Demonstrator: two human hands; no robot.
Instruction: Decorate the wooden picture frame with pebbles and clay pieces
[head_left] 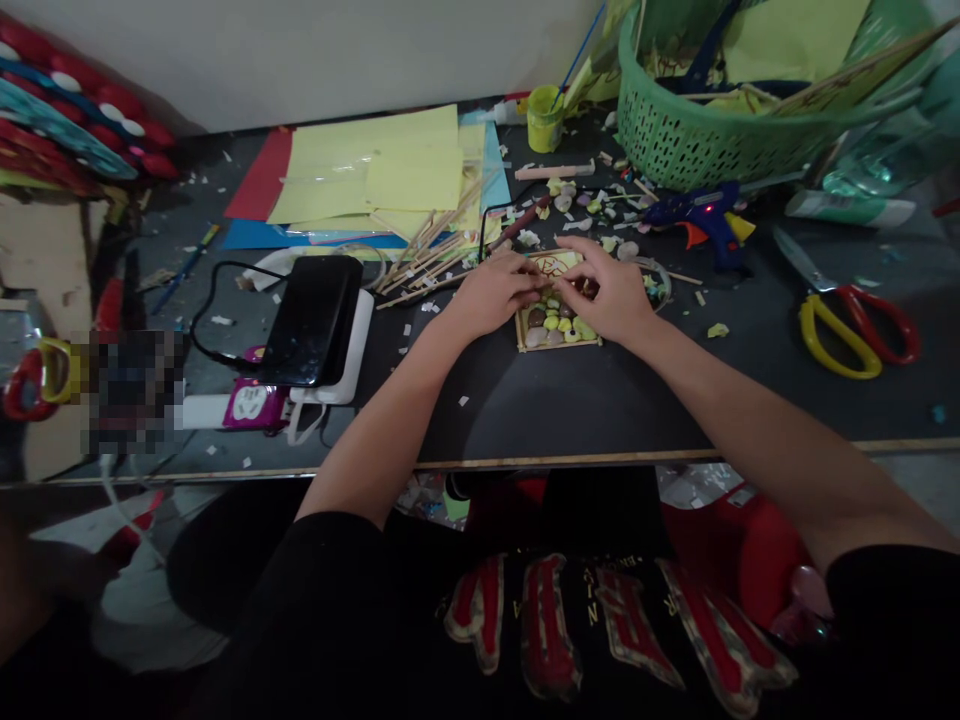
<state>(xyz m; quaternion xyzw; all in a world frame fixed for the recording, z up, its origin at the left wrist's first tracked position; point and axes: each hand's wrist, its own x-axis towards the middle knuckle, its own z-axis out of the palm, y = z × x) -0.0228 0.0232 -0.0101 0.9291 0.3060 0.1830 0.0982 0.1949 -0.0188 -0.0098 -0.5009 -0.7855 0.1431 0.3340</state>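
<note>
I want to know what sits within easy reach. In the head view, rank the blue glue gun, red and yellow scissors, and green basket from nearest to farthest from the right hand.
1. Blue glue gun, just up and right of the right hand.
2. Red and yellow scissors, far right.
3. Green basket, at the back right; too close to call against the scissors.

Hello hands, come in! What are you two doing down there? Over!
Left hand and right hand both on the small pebble tray, fingers together over it. Stick pile close beside left hand; glue gun behind.

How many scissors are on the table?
1. The scissors, with red and yellow handles, lie at the table's right side, right of the right hand. More could hide in the green basket.
</note>
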